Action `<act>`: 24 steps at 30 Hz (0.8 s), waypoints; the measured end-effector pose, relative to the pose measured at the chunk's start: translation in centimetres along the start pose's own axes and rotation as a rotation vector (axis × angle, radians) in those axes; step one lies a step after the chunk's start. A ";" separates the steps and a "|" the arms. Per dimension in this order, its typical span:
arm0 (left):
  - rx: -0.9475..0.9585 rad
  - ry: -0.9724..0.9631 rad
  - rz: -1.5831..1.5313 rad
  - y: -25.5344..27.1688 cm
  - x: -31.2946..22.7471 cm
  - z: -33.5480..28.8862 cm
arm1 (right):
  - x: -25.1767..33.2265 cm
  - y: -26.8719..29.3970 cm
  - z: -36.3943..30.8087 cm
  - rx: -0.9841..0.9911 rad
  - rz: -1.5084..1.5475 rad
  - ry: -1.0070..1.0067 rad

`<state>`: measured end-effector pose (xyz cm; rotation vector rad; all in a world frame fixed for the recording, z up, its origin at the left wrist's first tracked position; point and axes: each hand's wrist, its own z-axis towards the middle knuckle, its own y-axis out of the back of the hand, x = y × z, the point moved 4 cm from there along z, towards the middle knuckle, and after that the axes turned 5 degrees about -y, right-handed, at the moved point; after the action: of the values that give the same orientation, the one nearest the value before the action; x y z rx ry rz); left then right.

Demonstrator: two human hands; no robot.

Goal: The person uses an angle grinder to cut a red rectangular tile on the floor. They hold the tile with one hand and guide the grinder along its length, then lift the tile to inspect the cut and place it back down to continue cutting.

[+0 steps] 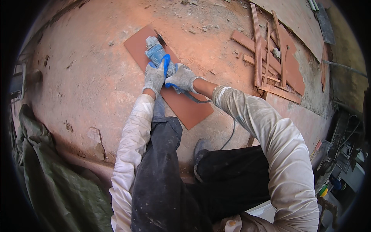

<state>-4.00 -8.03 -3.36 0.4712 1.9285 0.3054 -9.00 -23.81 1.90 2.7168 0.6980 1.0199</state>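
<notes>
The person crouches over a long terracotta-coloured tile (pixel 170 83) lying flat on the dusty floor (pixel 89 77), with both gloved hands on a blue angle grinder (pixel 157 52). The left hand (pixel 154 77) is wrapped around the grinder's blue side handle, and the right hand (pixel 182 78) is clenched around the rear of its body, from which a dark cable (pixel 228 135) trails back past the person's shoe (pixel 201 149). The grinder's disc sits at the far end of the tile, near its upper edge.

Judging by this, the cut appears to be under way or close to one end of its run; no finished cut line can be made out along the tile, so how much remains cannot be told. The tile looks whole.

To the right of the tile lies a heap of narrow offcut strips (pixel 270 58) in the same reddish colour, with larger slabs (pixel 297 116) beside them. To the left of the tile, well apart, a green tarpaulin (pixel 50 181) is bunched up. No packages, labels or signs are legible anywhere around the tile; the cluttered gear at the far right is too small to make out.
</notes>
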 end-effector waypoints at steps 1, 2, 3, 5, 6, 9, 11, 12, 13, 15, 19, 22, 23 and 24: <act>-0.009 0.003 0.004 0.0 -0.1 -0.1 | 0.1 0.1 -0.2 0.008 0.012 0.007; -0.020 0.009 0.014 0.1 -0.3 -0.2 | 0.1 0.1 -0.3 0.012 0.020 0.000; -0.013 0.006 -0.007 0.2 -0.4 -0.3 | 0.2 0.2 -0.3 0.016 0.027 -0.007; -0.010 0.007 -0.032 0.3 -0.7 -0.4 | 0.3 0.2 -0.3 0.013 0.023 0.001; -0.008 0.015 -0.014 0.3 -0.8 -0.4 | 0.3 0.2 -0.2 0.007 0.017 0.000; -0.012 0.027 0.023 0.4 -1.0 -0.3 | 0.3 0.1 0.2 -0.026 -0.019 0.020; -0.008 0.038 0.010 0.5 -1.1 -0.4 | 0.2 0.0 0.3 -0.025 0.002 0.036; -0.011 0.028 0.007 0.5 -1.2 -0.4 | 0.1 -0.1 0.3 -0.028 0.002 0.022; -0.011 0.032 0.016 0.5 -1.2 -0.5 | 0.2 -0.2 0.3 -0.013 0.024 0.032; -0.007 0.032 0.029 0.5 -1.1 -0.7 | 0.1 -0.3 0.2 0.014 0.055 0.023; -0.004 0.019 0.018 0.4 -0.6 -0.6 | 0.1 -0.1 -0.4 -0.006 0.029 0.021; 0.034 0.042 -0.001 0.1 0.0 -0.3 | -0.2 -0.1 -0.6 -0.021 0.039 0.029; 0.050 0.073 0.002 0.1 0.3 -0.2 | -0.2 -0.3 -0.5 -0.030 0.016 0.033; 0.057 0.053 0.000 0.1 0.3 -0.2 | -0.3 -0.3 -0.4 -0.044 -0.016 0.017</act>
<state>-4.30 -7.85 -3.48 0.5049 1.9931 0.2659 -9.59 -23.67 1.91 2.6637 0.6914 1.0435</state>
